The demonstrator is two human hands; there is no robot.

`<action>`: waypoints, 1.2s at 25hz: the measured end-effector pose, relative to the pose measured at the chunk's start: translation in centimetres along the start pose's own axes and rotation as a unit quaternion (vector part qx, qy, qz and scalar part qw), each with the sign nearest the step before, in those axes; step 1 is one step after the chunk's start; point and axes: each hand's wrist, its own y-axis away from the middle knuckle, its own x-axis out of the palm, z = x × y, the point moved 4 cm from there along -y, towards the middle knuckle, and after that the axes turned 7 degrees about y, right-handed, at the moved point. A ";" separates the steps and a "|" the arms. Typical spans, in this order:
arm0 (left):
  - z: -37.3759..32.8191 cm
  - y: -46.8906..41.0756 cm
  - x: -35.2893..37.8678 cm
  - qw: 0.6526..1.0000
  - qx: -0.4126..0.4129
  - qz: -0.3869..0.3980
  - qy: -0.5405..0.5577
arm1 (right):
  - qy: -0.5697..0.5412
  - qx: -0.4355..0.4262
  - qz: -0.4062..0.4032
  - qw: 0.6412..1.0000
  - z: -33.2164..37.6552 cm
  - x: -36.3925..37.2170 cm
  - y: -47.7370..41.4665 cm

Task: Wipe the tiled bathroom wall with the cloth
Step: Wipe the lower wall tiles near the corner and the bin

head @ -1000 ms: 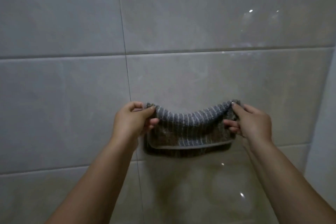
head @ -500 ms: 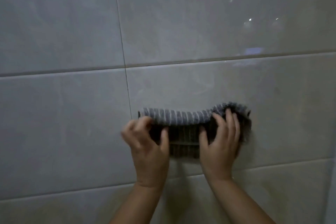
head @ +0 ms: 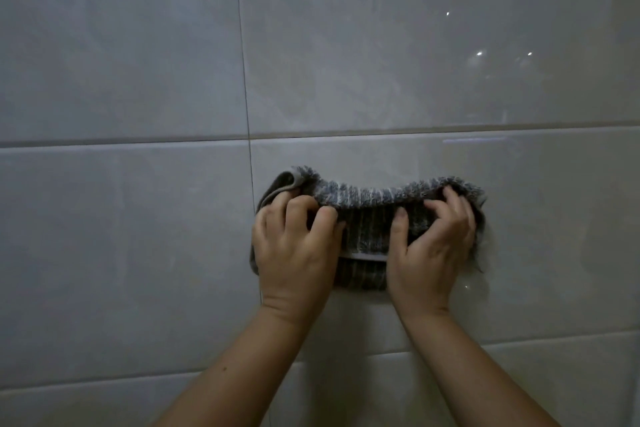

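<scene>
Grey striped terry cloth (head: 372, 204), earlier dangling, is now pressed to the glossy grey tiled wall (head: 138, 236); left hand (head: 294, 250) and right hand (head: 429, 250) grip it, so wiping can start.

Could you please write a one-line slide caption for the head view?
Left hand and right hand hold a folded striped cloth against the tiled wall.

The glossy grey tiled wall (head: 138, 62) carries a folded, striped grey cloth (head: 370, 204) lying against it toward five o'clock, just beside a vertical grout line (head: 243, 45).
</scene>
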 end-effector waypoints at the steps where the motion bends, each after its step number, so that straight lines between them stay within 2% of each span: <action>1: 0.2 -0.3 0.0 1.000 0.003 0.006 -0.027 | 0.018 0.001 0.002 1.000 0.2 0.2 -0.3; 6: 1.1 0.1 0.6 0.989 0.097 0.054 -0.097 | 0.140 -0.032 0.022 0.989 1.1 0.9 -0.6; 11: 2.1 -1.9 0.7 0.996 0.035 0.075 -0.040 | 0.154 -0.054 0.070 0.984 2.7 2.5 -1.7; 14: 3.5 -0.5 0.8 0.992 0.044 0.088 -0.079 | 0.142 -0.071 0.081 0.984 2.8 2.9 -0.4; 18: 3.3 5.9 1.7 0.987 0.059 0.109 -0.100 | 0.144 -0.136 0.120 0.973 1.1 1.7 6.2; 21: 3.9 4.5 1.1 0.989 0.070 0.094 -0.091 | 0.141 -0.154 0.119 0.971 1.8 1.8 4.7; 26: 4.3 -4.7 0.3 0.997 -0.031 0.010 -0.067 | 0.106 -0.071 0.088 0.988 7.3 3.8 -3.5; 30: 4.0 1.1 1.7 0.994 0.019 0.031 -0.102 | 0.117 -0.152 0.106 0.976 4.8 2.9 1.9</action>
